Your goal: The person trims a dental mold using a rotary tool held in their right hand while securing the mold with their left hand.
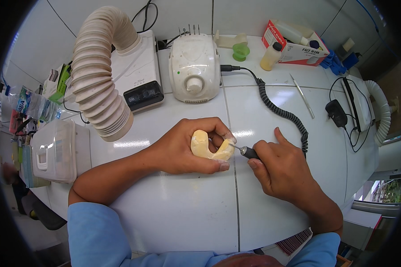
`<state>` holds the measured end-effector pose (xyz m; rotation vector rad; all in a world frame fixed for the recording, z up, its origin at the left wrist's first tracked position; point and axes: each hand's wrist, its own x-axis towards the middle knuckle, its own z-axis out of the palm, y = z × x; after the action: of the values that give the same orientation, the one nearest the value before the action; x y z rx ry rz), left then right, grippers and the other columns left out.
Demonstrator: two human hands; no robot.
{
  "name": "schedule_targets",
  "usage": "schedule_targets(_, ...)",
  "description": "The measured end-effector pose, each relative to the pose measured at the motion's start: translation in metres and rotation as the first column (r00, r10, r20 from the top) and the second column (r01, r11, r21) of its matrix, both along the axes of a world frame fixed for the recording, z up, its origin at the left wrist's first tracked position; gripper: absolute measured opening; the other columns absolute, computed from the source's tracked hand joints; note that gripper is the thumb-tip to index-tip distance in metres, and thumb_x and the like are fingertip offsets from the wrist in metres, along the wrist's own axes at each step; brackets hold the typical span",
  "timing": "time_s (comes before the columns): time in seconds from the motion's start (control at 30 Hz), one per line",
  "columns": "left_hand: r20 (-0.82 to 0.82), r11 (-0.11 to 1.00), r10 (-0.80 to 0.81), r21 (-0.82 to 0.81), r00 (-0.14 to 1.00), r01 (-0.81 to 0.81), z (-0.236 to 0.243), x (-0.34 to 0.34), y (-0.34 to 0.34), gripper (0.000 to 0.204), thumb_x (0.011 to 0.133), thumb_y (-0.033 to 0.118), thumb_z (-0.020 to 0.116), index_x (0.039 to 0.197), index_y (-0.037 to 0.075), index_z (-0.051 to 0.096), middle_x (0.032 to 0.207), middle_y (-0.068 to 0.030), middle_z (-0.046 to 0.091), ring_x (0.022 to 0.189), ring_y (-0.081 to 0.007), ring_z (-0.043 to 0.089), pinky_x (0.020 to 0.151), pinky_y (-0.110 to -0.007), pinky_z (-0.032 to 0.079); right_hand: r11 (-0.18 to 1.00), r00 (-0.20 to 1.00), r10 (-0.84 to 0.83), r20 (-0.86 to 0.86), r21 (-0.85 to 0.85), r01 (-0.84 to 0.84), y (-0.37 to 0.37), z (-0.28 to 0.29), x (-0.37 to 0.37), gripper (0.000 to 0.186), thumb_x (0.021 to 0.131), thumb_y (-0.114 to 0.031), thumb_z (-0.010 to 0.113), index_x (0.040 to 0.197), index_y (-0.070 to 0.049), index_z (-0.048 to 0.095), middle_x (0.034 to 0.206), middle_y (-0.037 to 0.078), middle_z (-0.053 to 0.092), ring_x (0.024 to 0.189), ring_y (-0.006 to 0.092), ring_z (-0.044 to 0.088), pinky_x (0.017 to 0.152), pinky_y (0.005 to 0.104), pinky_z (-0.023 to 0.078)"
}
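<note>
A pale yellow, U-shaped dental cast [202,144] sits in my left hand [178,144], the fingers curled behind it and the thumb along its near side. My right hand [280,167] grips a dark rotary handpiece [248,153] like a pen. Its thin metal bit meets or nearly meets the cast's right arm; I cannot tell if they touch. A black coiled cord [276,109] runs from the white control unit [194,71] down behind my right hand. Several small burs stand upright on top of that unit.
A ribbed white suction hose [96,75] arches down at the left from a white box. A clear plastic container [55,151] stands at far left. At the back right are a small bottle [270,56], a carton [298,53], a green cup [241,52] and a slim pointed tool [302,96].
</note>
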<state>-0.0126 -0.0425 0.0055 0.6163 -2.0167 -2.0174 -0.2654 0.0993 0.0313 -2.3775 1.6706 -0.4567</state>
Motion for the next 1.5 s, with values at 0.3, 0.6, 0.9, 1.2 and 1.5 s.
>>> schedule_targets(0.3,0.002,1.000,0.000,-0.004,1.000,0.000,-0.0007,0.0000,0.0001,0.053,0.085,0.010,0.095,0.130,0.001,0.068,0.109,-0.0039,0.073,0.102,-0.0104,0.071,0.093,-0.027,0.057,1.000,1.000,0.009,-0.007,0.014,-0.009,0.0009,0.0025,0.0008,0.021,0.106,-0.026,0.073,0.105,-0.006,0.065,0.069,0.009,0.064,0.062,0.0334,0.068,0.110,0.0684,0.055)
schedule_targets(0.6,0.007,1.000,0.008,0.018,1.000,-0.008,0.0006,-0.0004,0.0002,0.053,0.085,0.009,0.095,0.130,0.001,0.068,0.109,-0.0036,0.073,0.102,-0.0104,0.071,0.093,-0.027,0.057,1.000,1.000,0.004,-0.006,0.014,-0.004,0.0006,0.0008,0.0000,0.021,0.106,-0.026,0.073,0.106,-0.006,0.066,0.069,0.009,0.063,0.062,0.0335,0.068,0.110,0.0678,0.056)
schedule_targets(0.9,0.008,1.000,0.003,0.015,1.000,-0.003,0.0023,-0.0007,0.0003,0.052,0.085,0.008,0.094,0.129,0.001,0.068,0.109,-0.0038,0.073,0.102,-0.0104,0.071,0.094,-0.028,0.057,1.000,1.000,-0.007,0.011,0.019,0.006,0.0001,0.0008,-0.0015,0.021,0.106,-0.025,0.073,0.106,-0.006,0.065,0.068,0.009,0.063,0.061,0.0342,0.068,0.111,0.0685,0.055)
schedule_targets(1.2,0.003,1.000,0.006,0.012,1.000,-0.006,0.0007,-0.0005,0.0007,0.052,0.085,0.009,0.095,0.129,0.002,0.069,0.106,-0.0030,0.073,0.101,-0.0100,0.070,0.093,-0.027,0.057,1.000,1.000,-0.011,0.006,0.011,0.011,0.0002,0.0022,0.0009,0.021,0.105,-0.024,0.074,0.105,-0.005,0.065,0.068,0.010,0.063,0.061,0.0346,0.068,0.110,0.0681,0.056)
schedule_targets(1.5,0.001,1.000,0.000,-0.013,1.000,0.000,-0.0020,0.0000,-0.0004,0.052,0.085,0.010,0.095,0.129,0.001,0.069,0.108,-0.0035,0.074,0.100,-0.0099,0.071,0.092,-0.027,0.058,1.000,1.000,-0.008,0.007,-0.002,0.008,0.0005,0.0019,0.0016,0.021,0.105,-0.024,0.074,0.104,-0.006,0.064,0.068,0.009,0.062,0.062,0.0343,0.067,0.110,0.0679,0.056)
